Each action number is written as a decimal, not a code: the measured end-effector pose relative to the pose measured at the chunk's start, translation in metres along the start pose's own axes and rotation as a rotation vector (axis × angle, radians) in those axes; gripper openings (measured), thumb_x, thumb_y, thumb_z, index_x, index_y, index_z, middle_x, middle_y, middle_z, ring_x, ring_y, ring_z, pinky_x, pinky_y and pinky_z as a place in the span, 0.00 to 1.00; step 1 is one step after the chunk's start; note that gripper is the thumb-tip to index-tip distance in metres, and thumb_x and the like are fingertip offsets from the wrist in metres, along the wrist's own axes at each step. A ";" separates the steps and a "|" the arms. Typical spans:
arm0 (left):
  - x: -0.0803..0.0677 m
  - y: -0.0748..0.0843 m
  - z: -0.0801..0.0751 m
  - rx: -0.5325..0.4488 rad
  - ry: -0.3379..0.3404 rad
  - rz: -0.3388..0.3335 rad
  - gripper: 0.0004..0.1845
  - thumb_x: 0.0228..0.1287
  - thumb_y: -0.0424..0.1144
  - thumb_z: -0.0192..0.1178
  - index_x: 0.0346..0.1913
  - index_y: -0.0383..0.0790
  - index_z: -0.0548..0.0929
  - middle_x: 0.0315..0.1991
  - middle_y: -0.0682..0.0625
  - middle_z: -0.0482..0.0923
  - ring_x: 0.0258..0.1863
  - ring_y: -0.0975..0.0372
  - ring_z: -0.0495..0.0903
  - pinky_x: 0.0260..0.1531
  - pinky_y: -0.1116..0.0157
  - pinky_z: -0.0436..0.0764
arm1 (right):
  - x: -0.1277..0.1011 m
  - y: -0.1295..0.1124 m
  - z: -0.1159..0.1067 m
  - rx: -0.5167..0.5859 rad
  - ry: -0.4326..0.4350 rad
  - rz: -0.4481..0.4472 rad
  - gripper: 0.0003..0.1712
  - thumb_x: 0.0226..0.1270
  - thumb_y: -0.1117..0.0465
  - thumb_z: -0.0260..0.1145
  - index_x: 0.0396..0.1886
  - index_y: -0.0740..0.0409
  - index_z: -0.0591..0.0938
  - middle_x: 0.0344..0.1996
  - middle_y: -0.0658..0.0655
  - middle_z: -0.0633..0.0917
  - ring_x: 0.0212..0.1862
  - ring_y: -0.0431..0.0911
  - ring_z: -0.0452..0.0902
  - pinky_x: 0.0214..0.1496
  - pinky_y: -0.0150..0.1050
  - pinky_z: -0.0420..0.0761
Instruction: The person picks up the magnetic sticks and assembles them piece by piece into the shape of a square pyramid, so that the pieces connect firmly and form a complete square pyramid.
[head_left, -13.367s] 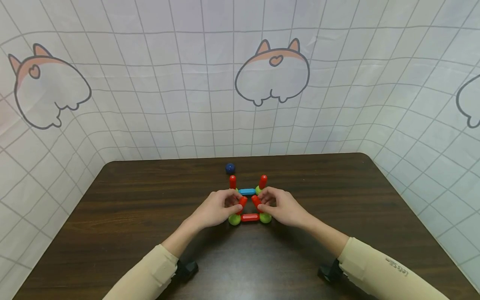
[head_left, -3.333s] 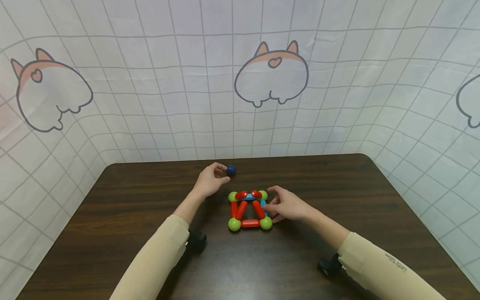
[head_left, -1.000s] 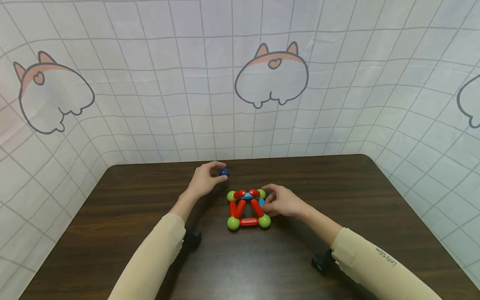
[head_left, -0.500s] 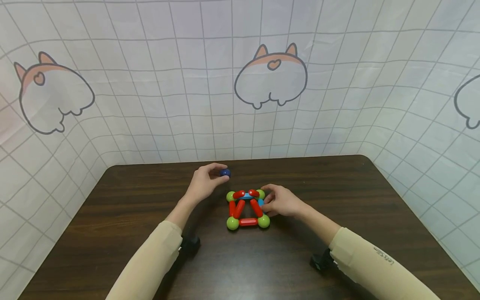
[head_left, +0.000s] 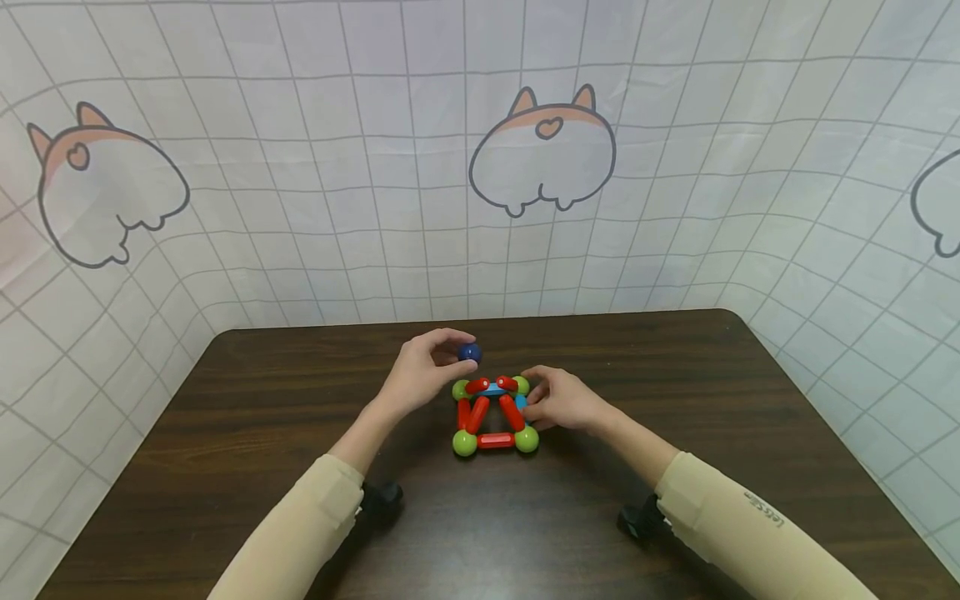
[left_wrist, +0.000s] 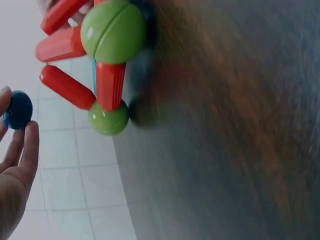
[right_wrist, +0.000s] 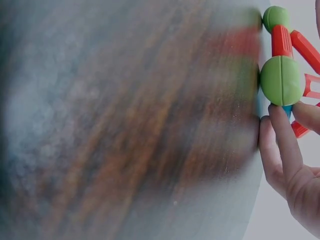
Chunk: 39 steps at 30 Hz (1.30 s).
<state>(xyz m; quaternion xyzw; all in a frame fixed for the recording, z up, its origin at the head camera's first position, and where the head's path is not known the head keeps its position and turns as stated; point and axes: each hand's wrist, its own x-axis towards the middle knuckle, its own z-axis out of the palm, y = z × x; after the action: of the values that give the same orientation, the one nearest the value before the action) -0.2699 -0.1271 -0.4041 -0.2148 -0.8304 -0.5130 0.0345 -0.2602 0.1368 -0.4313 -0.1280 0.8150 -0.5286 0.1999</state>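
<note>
Pinched between thumb and fingertips, the dark blue ball [head_left: 469,352] sits in the left hand [head_left: 422,377], held just above the stick-and-ball frame [head_left: 492,413] on the table [head_left: 225,433]. Curled fingers of the right hand [head_left: 564,400] grip the frame's right side, apparently steadying its leaning red rods [head_left: 513,412].

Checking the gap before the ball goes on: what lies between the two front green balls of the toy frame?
A short red rod joins the left green ball and right green ball, seen in the head view.
</note>
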 end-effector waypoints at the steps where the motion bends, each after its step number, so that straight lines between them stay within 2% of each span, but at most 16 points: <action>1: -0.001 0.001 0.001 -0.005 -0.006 0.005 0.19 0.65 0.36 0.73 0.58 0.39 0.85 0.50 0.48 0.83 0.43 0.57 0.86 0.46 0.61 0.85 | 0.000 0.000 0.000 -0.001 0.001 0.003 0.36 0.65 0.72 0.69 0.71 0.71 0.67 0.40 0.64 0.82 0.35 0.50 0.86 0.41 0.46 0.88; 12: -0.009 0.011 0.013 -0.083 -0.067 0.045 0.17 0.64 0.34 0.74 0.55 0.41 0.85 0.46 0.51 0.85 0.41 0.59 0.86 0.44 0.62 0.85 | -0.001 -0.001 -0.002 0.012 -0.011 0.004 0.36 0.67 0.72 0.69 0.72 0.71 0.66 0.41 0.65 0.82 0.36 0.50 0.86 0.42 0.46 0.87; 26: -0.011 0.012 0.021 -0.071 -0.102 0.100 0.19 0.62 0.35 0.75 0.55 0.39 0.85 0.47 0.53 0.85 0.43 0.60 0.85 0.52 0.50 0.82 | 0.000 0.001 -0.002 0.030 -0.021 -0.006 0.36 0.67 0.72 0.69 0.72 0.72 0.65 0.42 0.66 0.81 0.37 0.51 0.86 0.42 0.48 0.87; 33: -0.012 0.008 0.022 -0.001 -0.166 0.082 0.21 0.63 0.35 0.74 0.58 0.39 0.84 0.53 0.50 0.83 0.52 0.57 0.82 0.55 0.48 0.80 | 0.000 0.003 -0.002 0.012 -0.013 0.001 0.37 0.66 0.71 0.70 0.72 0.70 0.66 0.42 0.65 0.81 0.37 0.50 0.85 0.42 0.47 0.88; 39: -0.013 0.006 0.022 0.007 -0.188 0.115 0.21 0.64 0.35 0.74 0.59 0.35 0.83 0.54 0.50 0.82 0.53 0.56 0.81 0.59 0.48 0.78 | 0.000 0.003 -0.002 0.006 -0.002 0.010 0.37 0.66 0.70 0.71 0.72 0.68 0.67 0.41 0.64 0.81 0.37 0.51 0.85 0.42 0.45 0.88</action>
<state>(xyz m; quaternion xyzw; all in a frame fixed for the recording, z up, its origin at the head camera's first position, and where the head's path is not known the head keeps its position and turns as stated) -0.2521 -0.1100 -0.4134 -0.3091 -0.8182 -0.4846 -0.0136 -0.2607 0.1392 -0.4331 -0.1241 0.8139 -0.5297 0.2038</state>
